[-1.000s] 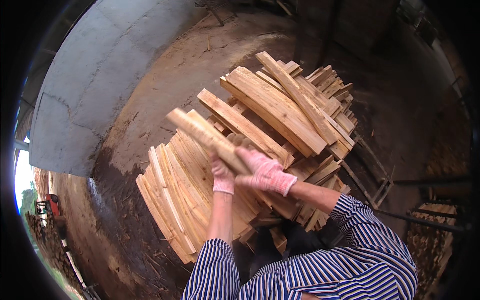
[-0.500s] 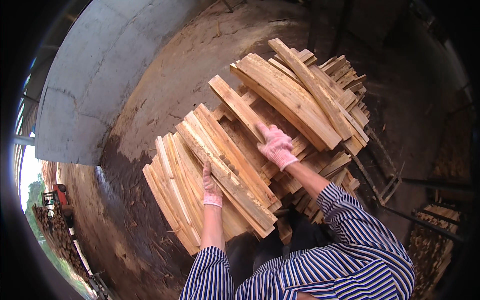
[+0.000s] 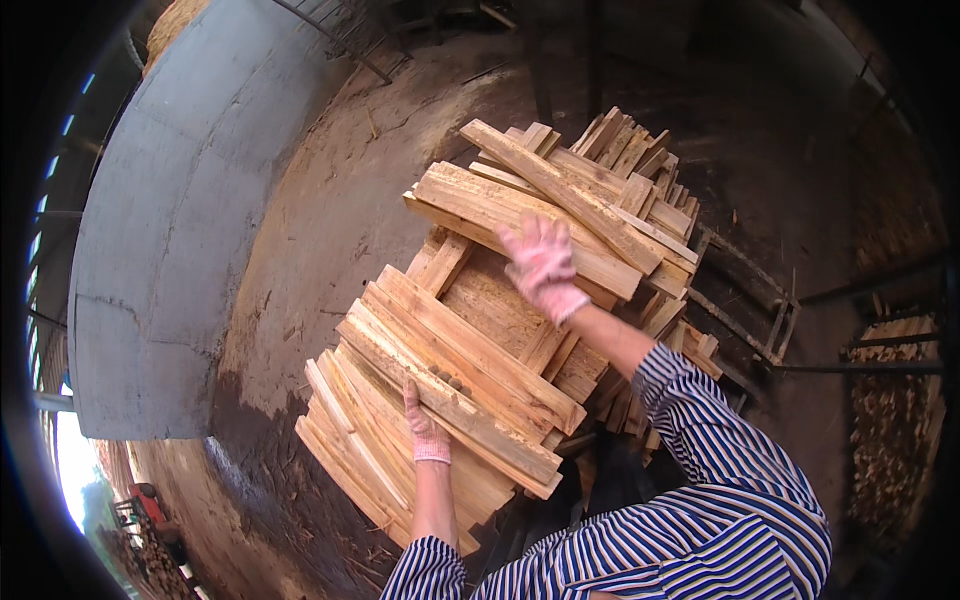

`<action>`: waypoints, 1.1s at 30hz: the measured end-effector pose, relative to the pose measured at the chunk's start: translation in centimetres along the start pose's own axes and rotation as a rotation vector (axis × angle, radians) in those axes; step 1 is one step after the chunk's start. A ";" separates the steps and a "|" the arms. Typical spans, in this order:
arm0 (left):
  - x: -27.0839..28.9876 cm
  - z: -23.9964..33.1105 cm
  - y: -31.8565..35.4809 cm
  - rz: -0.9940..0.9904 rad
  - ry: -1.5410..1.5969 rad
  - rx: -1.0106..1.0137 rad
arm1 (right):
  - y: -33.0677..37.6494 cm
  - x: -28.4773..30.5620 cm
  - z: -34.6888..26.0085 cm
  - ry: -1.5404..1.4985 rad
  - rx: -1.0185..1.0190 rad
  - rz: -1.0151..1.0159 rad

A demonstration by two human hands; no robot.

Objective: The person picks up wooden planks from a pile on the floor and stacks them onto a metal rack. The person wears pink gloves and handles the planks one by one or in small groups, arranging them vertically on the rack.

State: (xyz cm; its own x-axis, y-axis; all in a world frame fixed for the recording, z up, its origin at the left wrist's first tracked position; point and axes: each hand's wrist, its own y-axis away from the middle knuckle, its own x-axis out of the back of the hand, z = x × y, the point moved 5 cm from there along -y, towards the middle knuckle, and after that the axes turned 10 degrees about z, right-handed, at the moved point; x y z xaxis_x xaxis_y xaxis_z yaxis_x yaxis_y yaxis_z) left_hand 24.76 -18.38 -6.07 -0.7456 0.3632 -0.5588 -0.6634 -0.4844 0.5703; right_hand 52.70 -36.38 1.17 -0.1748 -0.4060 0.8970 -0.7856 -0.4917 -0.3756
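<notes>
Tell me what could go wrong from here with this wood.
First, your left hand wraps a plank that lies among others, so it might get pinched if the wood shifts. Second, a long board slants across the farther stack and could slide if that stack is knocked. Third, your right hand is open at that stack's near edge; I can't tell whether it touches, but a splinter could perhaps snag the glove.
</notes>
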 end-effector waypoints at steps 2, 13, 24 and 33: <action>-0.1 -0.2 -0.2 -0.013 0.008 0.012 | -2.9 0.6 3.4 0.122 -0.032 -0.157; -0.6 -0.2 -0.3 0.028 -0.040 -0.023 | -2.5 -6.3 -1.2 0.349 0.139 0.047; 2.9 0.2 0.1 0.144 -0.035 0.008 | 5.7 -1.5 -5.8 -0.287 -0.234 -0.563; -3.4 -2.7 -0.9 -0.022 -0.026 0.090 | -5.3 -3.5 14.5 0.016 -0.589 0.161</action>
State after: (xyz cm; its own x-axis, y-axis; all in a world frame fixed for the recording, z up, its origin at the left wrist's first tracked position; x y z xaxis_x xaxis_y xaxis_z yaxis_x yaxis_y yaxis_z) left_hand 28.05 -21.28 -6.30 -0.7312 0.3939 -0.5569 -0.6819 -0.4031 0.6103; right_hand 66.08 -43.51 -3.35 -0.3239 -0.4262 0.8447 -0.9440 0.0857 -0.3187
